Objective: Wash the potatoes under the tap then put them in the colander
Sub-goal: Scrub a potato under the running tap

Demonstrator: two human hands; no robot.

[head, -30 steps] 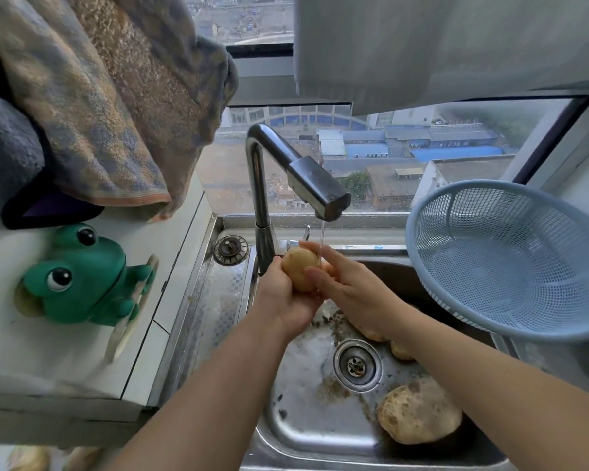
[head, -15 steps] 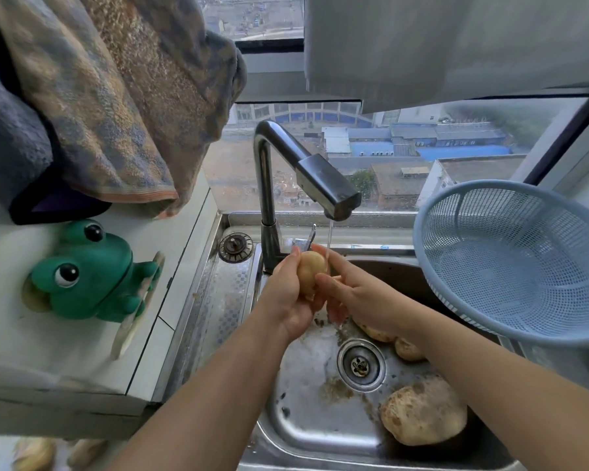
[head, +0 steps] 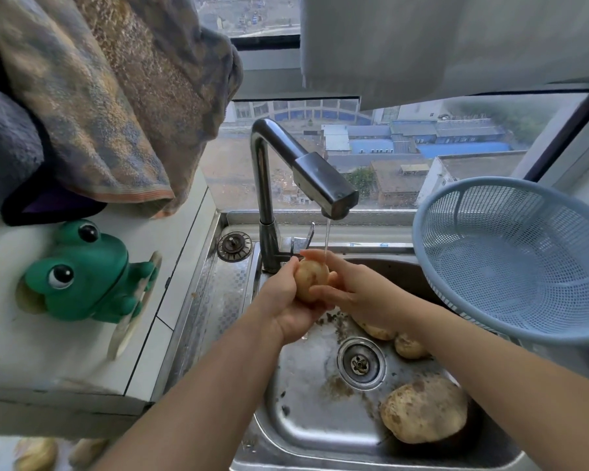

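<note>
A small yellow potato [head: 309, 278] sits under the thin stream from the tap [head: 323, 178]. My left hand [head: 284, 304] cups it from below and the left, fingers curled round it. My right hand [head: 351, 294] holds its right side, fingers laid across it. A large dirty potato [head: 424, 407] lies at the front right of the steel sink [head: 306, 396]. Two smaller potatoes [head: 409, 345] lie beyond the drain [head: 360, 362], partly hidden by my right forearm. The blue colander [head: 510, 260] stands empty on the sink's right edge, tilted toward me.
A green frog toy [head: 82, 275] sits on the white counter [head: 65, 355] at the left. Towels [head: 92, 107] hang above it. A spare drain plug [head: 234, 245] lies beside the tap's base. Mud streaks the sink bottom. The window is right behind the tap.
Both hands have kept turning and rubbing the small potato under the stream. The potato has rotated slightly between the palms. The view has shifted a little.
</note>
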